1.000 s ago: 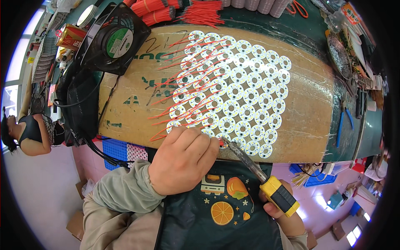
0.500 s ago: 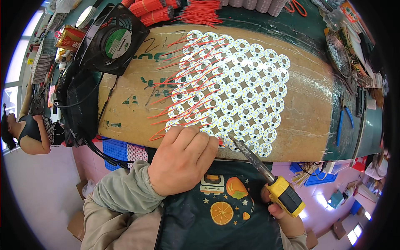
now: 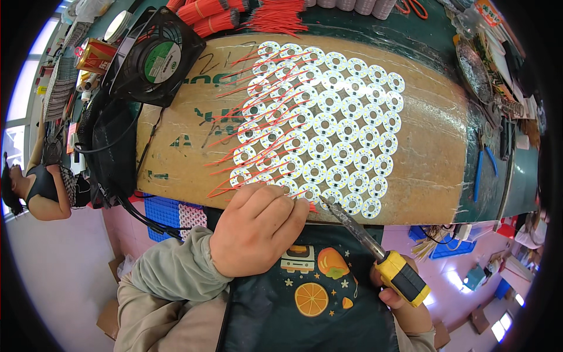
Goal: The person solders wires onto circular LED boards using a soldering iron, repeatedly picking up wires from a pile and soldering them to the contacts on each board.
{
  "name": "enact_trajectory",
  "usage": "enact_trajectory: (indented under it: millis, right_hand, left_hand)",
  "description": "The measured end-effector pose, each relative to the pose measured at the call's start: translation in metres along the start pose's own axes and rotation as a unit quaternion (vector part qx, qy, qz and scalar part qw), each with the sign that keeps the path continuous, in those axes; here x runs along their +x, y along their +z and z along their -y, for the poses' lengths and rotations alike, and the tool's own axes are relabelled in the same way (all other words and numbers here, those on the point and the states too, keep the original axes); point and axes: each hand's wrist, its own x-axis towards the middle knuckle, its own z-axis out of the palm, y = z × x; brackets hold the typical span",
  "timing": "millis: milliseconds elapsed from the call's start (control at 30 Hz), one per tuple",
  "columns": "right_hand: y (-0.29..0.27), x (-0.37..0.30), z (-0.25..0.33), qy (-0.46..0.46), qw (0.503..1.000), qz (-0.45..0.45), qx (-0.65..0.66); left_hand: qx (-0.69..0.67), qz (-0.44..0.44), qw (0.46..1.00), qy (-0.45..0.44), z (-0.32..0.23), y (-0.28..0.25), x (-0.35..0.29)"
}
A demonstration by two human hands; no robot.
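Rows of white ring-shaped LED boards (image 3: 320,148) lie close together on a brown cardboard sheet (image 3: 422,158). Thin red wires (image 3: 226,154) run leftward from many boards in the left columns. My left hand (image 3: 255,229) is closed at the front edge of the rows, fingers pinched on red wires whose ends (image 3: 313,207) poke out beside the fingertips. My right hand (image 3: 390,293) grips a soldering iron (image 3: 404,280) by its yellow and black handle. Its tip is at a front-row board just right of my left fingertips; whether it touches cannot be made out.
A black fan (image 3: 158,58) stands at the back left, near bundles of red wire (image 3: 214,22). Blue-handled pliers (image 3: 478,176) lie on the right. A dark apron (image 3: 264,317) covers my lap. Another person (image 3: 44,188) is at the far left.
The soldering iron's tip has moved slightly down and left, nearer my left fingertips. My left hand keeps its pinch almost in place. The whole scene has shifted slightly left.
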Motion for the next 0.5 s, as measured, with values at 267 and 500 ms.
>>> enact_trajectory:
  millis: [267, 500]
  right_hand:
    - [0.008, -0.002, -0.008, -0.023, 0.999, -0.027, 0.02]
    - [0.01, 0.007, -0.005, -0.025, 0.999, -0.019, 0.035]
  left_hand:
    - [0.006, 0.004, 1.0, 0.014, 0.002, -0.002, 0.002]
    - [0.02, 0.013, 1.0, 0.01, -0.001, 0.001, 0.003]
